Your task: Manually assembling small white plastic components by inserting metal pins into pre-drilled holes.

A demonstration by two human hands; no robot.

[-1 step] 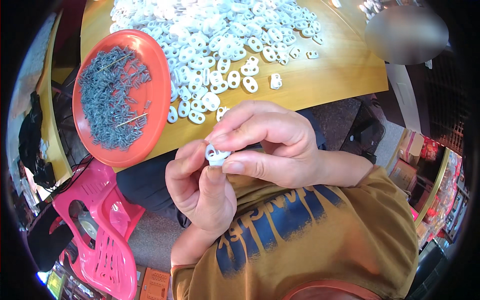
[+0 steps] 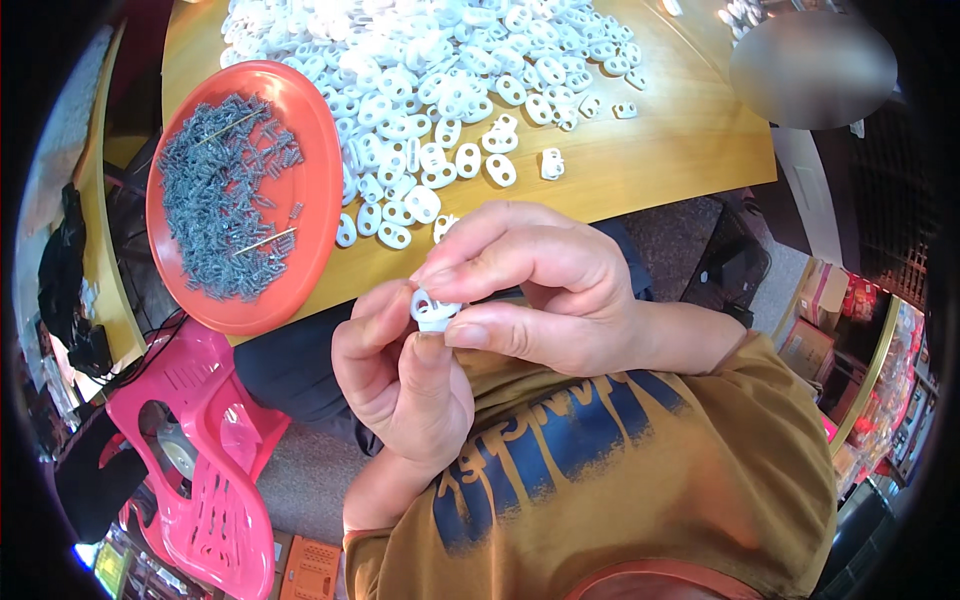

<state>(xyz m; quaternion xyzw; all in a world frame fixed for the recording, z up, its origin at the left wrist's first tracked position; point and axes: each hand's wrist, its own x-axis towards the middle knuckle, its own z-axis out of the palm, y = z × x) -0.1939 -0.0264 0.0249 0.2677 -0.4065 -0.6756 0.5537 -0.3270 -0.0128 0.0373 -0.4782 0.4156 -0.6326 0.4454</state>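
Observation:
Between my two hands, in front of the table edge, is a small white plastic cord lock (image 2: 434,320) with round holes. My left hand (image 2: 408,380) pinches it from the left and below, thumb and fingers pressed to its sides. From the right, the thumb and fingers of my right hand (image 2: 560,290) close on the same piece, and part of it is hidden behind them. Beyond my hands lies a large pile of white two-hole cord lock pieces (image 2: 410,100). To its left, a round red plate (image 2: 318,170) holds many small metal springs (image 2: 212,195) and two thin sticks.
The yellow wooden table (image 2: 690,145) ends just past my hands. A pink plastic chair (image 2: 215,500) stands at the lower left, and an orange basket (image 2: 310,570) is at the bottom. Cardboard boxes (image 2: 805,350) and shelves are at the right.

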